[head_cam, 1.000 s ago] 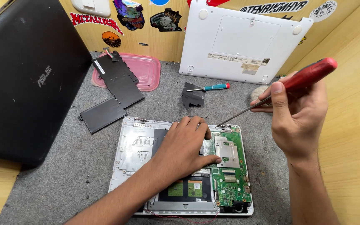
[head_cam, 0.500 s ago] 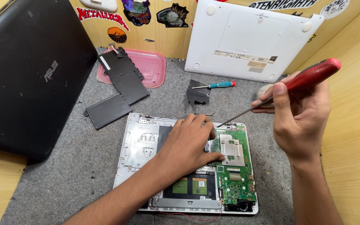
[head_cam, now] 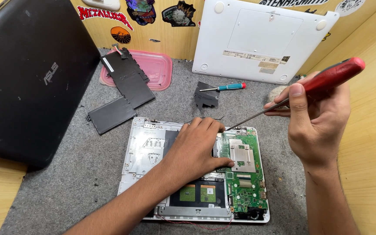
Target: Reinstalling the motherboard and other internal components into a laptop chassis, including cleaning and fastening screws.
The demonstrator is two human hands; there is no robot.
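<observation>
An opened white laptop base [head_cam: 142,148] lies on the grey felt mat, its green circuit board [head_cam: 244,174] exposed on the right side. My left hand [head_cam: 194,150] rests flat on the middle of the base, fingers beside the board's upper left corner. My right hand [head_cam: 316,122] grips a red-handled screwdriver [head_cam: 331,76]; its long shaft slants down-left and the tip sits at the top edge of the base, just by my left fingertips.
A black L-shaped battery pack [head_cam: 125,89] lies partly on a pink tray [head_cam: 157,69]. A small teal screwdriver [head_cam: 227,87] and a dark plastic piece [head_cam: 206,98] lie behind the base. A white bottom cover [head_cam: 257,39] leans against the wooden wall. A closed black laptop [head_cam: 27,74] stands left.
The view has shifted slightly. My hands and the screwdriver keep nearly the same pose over the laptop base.
</observation>
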